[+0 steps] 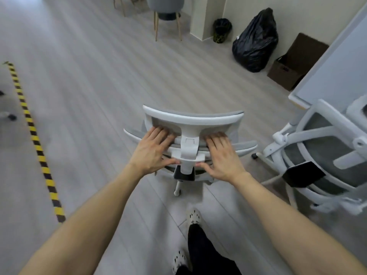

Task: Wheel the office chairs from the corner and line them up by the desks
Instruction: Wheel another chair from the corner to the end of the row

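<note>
A white office chair [190, 119] with grey mesh stands in front of me, seen from behind and above. My left hand [153, 150] lies on the top of its backrest left of the headrest post, fingers over the rim and thumb under it. On the other side of the post my right hand [220, 155] grips the same rim in the same way. A second white and grey office chair [321, 153] stands close at the right, beside a desk [337, 76].
Yellow-black tape [33, 135] runs along the floor at the left, with a chair caster [11, 116] beyond it. By the far wall stand a black rubbish bag [256, 40], a small bin [222, 30], a brown box [286, 72] and a wooden-legged chair [166, 14].
</note>
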Demonstrator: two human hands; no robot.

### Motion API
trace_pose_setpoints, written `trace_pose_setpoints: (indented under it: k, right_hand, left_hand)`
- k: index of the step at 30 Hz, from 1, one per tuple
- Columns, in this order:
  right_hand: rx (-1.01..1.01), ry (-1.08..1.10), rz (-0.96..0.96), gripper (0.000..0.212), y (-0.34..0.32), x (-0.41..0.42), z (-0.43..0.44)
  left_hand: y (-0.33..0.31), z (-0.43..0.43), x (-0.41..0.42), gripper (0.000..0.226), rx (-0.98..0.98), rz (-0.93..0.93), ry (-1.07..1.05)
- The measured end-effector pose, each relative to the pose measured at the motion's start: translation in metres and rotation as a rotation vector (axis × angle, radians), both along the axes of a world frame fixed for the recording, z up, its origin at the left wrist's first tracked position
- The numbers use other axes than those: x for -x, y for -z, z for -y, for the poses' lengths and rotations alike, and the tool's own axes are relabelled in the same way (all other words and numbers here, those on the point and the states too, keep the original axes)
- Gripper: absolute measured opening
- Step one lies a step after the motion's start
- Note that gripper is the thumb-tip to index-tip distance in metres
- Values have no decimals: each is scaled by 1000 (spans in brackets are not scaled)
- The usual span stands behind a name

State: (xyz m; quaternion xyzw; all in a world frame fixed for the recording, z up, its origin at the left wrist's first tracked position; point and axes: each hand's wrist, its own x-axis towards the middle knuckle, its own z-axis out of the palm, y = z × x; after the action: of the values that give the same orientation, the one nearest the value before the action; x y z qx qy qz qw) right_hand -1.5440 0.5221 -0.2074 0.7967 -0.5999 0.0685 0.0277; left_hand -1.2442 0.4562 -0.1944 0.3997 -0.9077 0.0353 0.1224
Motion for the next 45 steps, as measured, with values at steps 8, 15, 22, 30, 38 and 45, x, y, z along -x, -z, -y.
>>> trace_pose_setpoints:
  k: [8, 15, 22, 30, 38, 45]
  right_hand:
    - [133, -236, 2, 105, 9, -60, -138]
    - [212, -422, 46, 101, 7, -89, -234]
    - [245, -583, 76, 102, 12, -110, -328]
    - [358, -706, 122, 103, 20, -167, -396]
    - [323, -735, 126, 104, 18, -269, -449]
    - [341, -706, 82, 106, 17, -387, -503]
  left_hand:
    - [15, -187, -76, 98, 47, -32, -169]
    - [20, -347, -100, 99, 86, -9, -386]
    - [23, -489, -111, 103, 130, -26, -522]
    - [29, -588, -157, 99, 231, -45, -616]
    - [27, -650, -253, 98, 239, -28, -647]
    - [18, -700, -377, 105, 132, 3, -646]
